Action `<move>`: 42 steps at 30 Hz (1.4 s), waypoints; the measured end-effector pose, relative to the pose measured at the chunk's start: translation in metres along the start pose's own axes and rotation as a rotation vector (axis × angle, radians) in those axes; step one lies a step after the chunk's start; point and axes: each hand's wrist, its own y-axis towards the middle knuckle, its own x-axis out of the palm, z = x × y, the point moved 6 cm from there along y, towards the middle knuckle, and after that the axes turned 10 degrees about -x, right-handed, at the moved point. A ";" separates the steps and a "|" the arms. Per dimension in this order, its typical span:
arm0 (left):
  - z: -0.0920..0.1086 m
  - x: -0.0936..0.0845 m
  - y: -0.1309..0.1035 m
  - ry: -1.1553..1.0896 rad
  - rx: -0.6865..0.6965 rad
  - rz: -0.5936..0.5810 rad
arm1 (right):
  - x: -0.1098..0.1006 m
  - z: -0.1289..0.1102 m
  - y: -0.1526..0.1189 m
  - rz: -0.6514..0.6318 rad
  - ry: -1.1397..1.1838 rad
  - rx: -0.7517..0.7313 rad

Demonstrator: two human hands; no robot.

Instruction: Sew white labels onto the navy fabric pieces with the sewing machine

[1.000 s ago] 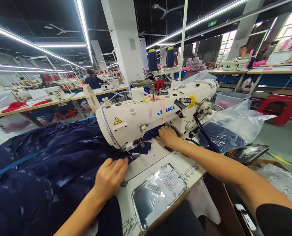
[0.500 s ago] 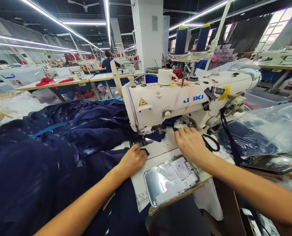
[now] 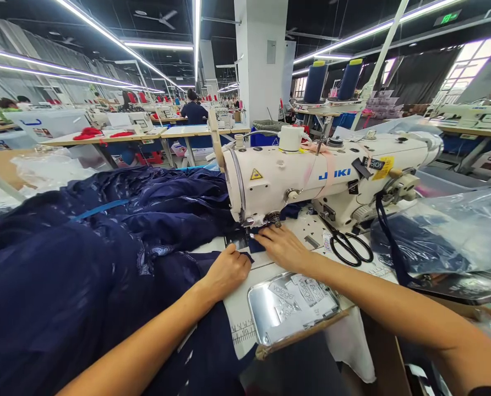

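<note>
My left hand [image 3: 229,272] is closed on the edge of navy fabric [image 3: 175,308], in front of the needle area of a white sewing machine [image 3: 270,176]. Just right of the needle is my right hand [image 3: 284,250], its fingers together on a smaller part of the navy fabric beside the presser foot. A tiny white bit shows at its fingertips; I cannot tell what it is. The thumb is hidden. In front of the right wrist lies a metal tray [image 3: 266,319] with white printed labels [image 3: 307,291] in it.
Black-handled scissors [image 3: 350,248] lie on the machine bed right of my right forearm. A large heap of navy fabric [image 3: 84,236] covers the left side. At right sits a clear plastic bag [image 3: 427,236] with dark contents. Thread cones [image 3: 315,82] stand behind the machine.
My right hand has moved left from beside the machine's post to the needle, uncovering the scissors. My left hand keeps its hold near the same spot. The view has shifted slightly.
</note>
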 end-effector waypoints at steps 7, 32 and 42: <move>-0.002 0.000 -0.003 -0.019 -0.018 -0.025 | 0.005 -0.014 0.007 -0.134 0.162 0.129; -0.004 -0.006 0.001 -0.019 -0.064 0.139 | 0.023 0.002 0.019 -0.061 0.551 0.328; 0.000 0.000 0.003 -0.056 -0.035 0.057 | 0.019 -0.001 0.017 0.010 0.540 0.320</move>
